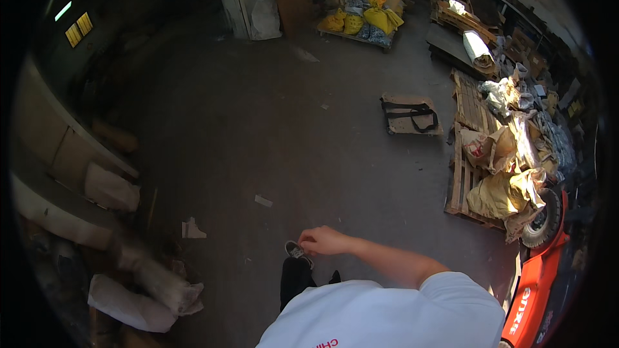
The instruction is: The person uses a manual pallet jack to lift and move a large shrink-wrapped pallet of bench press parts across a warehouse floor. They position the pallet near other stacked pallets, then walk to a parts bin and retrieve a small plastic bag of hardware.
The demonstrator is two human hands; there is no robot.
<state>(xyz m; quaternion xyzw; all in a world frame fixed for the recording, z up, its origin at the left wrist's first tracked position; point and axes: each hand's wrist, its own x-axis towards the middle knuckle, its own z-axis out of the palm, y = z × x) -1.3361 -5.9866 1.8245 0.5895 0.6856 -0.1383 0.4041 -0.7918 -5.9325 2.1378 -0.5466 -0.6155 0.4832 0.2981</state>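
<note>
My right hand [320,240] is in front of my body, its forearm reaching across from the right. Its fingers are loosely curled in, and nothing shows in them. Below the hand is one of my shoes [298,251], a dark one with a pale edge, on the grey floor [258,129]. My left hand is out of the picture. Nearest to the right hand on the floor are a small pale scrap [263,200] and a torn piece of paper [192,229] farther left.
Wooden pallets [456,174] with crumpled sacks [506,193] line the right side, near a red vehicle [538,290]. A flat board with black straps [412,115] lies ahead. Yellow bags [380,18] fill a far platform. Wrapped rolls [129,303] lie at the lower left.
</note>
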